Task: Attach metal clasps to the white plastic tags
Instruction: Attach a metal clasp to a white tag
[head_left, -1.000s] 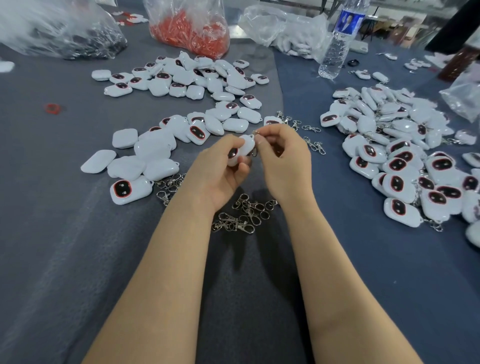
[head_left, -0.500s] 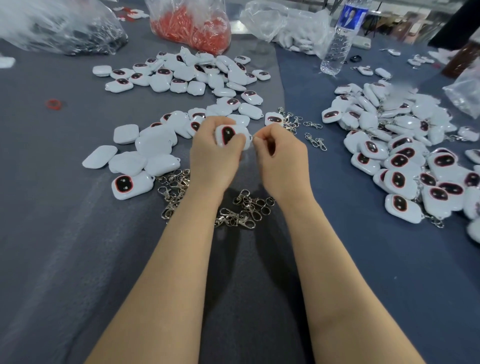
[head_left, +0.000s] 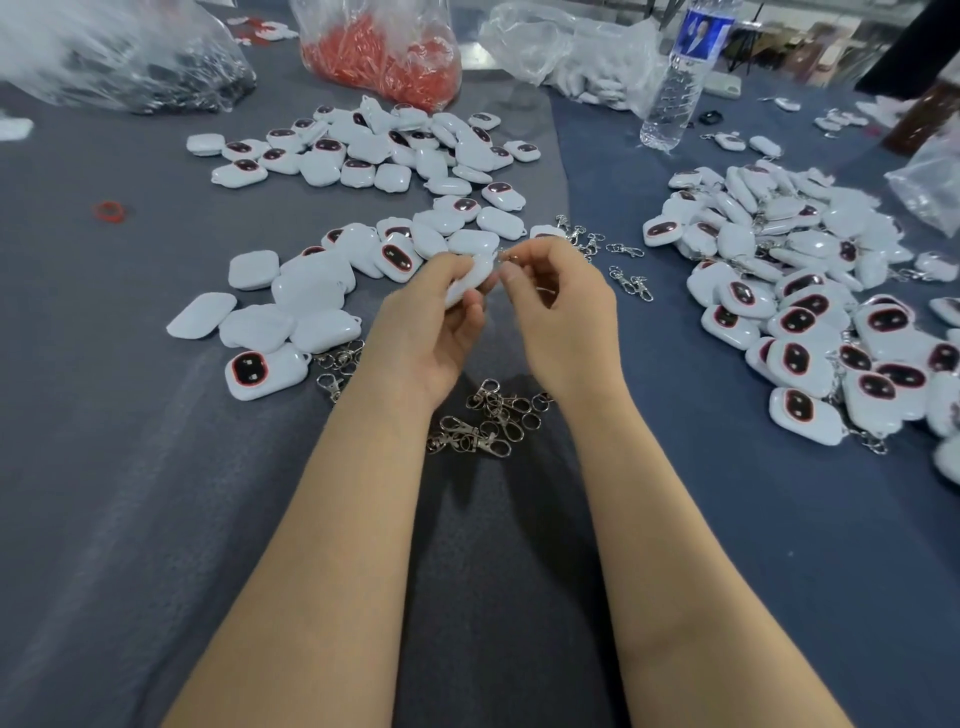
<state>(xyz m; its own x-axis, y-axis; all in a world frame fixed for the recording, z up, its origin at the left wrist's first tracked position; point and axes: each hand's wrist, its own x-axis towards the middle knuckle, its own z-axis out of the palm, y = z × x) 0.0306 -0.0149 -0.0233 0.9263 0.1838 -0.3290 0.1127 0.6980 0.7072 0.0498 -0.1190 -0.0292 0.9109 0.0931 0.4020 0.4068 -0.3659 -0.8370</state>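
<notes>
My left hand grips one white plastic tag above the grey cloth, its plain back toward me. My right hand pinches a small metal clasp right at the tag's upper corner; most of the clasp is hidden by my fingers. Loose metal clasps lie in a heap under my wrists. Bare white tags lie scattered to the left and beyond my hands. A pile of tags with clasps on them fills the right side.
At the back stand a bag of red pieces, a bag of dark metal parts, a clear bag of white parts and a water bottle. A red ring lies far left. More clasps lie right of my hands.
My left hand has turned the tag so its dark face no longer shows and lowered it a little. My right hand has brought the clasp against the tag's corner.
</notes>
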